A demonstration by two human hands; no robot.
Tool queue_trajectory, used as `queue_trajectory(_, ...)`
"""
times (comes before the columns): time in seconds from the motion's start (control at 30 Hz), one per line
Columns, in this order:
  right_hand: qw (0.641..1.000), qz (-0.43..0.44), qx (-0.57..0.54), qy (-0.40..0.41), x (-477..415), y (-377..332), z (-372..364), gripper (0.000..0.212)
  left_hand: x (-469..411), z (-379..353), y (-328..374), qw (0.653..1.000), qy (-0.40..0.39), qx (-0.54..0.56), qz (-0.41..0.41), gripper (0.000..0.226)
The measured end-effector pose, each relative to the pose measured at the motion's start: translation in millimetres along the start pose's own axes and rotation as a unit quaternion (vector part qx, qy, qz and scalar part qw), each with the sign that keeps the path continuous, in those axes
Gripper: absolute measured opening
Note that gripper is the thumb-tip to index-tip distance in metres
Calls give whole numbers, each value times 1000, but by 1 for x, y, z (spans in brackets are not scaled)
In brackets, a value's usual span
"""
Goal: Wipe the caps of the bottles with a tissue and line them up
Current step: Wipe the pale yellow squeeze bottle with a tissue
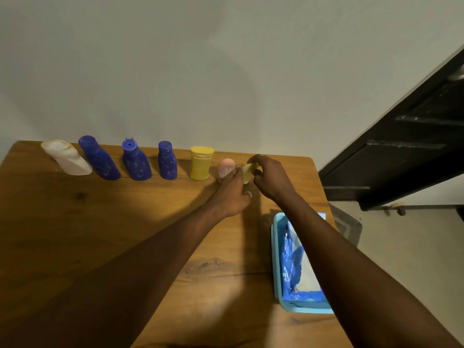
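Several bottles stand in a row along the table's far edge: a white bottle (67, 158), three blue bottles (99, 158) (136, 160) (167, 160), a yellow bottle with a yellow cap (200, 163) and a small pink-capped bottle (226, 169). My left hand (232, 194) reaches to the right end of the row, its fingers between the pink-capped bottle and a small pale yellow bottle (247, 172). My right hand (270, 178) grips that pale yellow bottle from the right. No tissue shows in either hand.
A light blue basket (276, 259) holding a blue and white tissue pack (298, 267) sits at the wooden table's (100, 234) right edge, under my right forearm. A dark door stands to the right. A plain wall rises right behind the bottles.
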State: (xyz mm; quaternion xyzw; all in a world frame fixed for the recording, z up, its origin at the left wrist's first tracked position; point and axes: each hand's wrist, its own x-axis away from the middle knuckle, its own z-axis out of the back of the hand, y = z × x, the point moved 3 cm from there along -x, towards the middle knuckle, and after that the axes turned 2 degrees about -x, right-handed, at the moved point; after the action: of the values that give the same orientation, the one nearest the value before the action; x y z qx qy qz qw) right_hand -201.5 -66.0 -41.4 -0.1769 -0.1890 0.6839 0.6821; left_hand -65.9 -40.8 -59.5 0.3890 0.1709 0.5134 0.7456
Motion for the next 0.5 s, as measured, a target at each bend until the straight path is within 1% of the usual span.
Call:
queue_trajectory(0.1,1000,8,-6,6,12,-14,8,32,16,7,1,1000,0,17,-9,66)
queue_trajectory(0.2,1000,13,-19,-1,30,-33,13,32,41,21,3,999,-3,38,-26,79)
queue_trajectory(0.27,999,15,-32,-1,43,-47,12,32,59,32,0,999,-3,52,-13,85)
queue_trajectory(0.33,999,12,-44,-2,57,-61,9,31,75,41,-7,998,14,54,5,80)
queue_trajectory(0.43,998,11,-63,-14,77,-81,-1,26,97,52,-19,998,33,56,17,68)
queue_trajectory(0.5,997,9,-70,-19,89,-92,-8,27,112,57,-26,997,44,57,30,59)
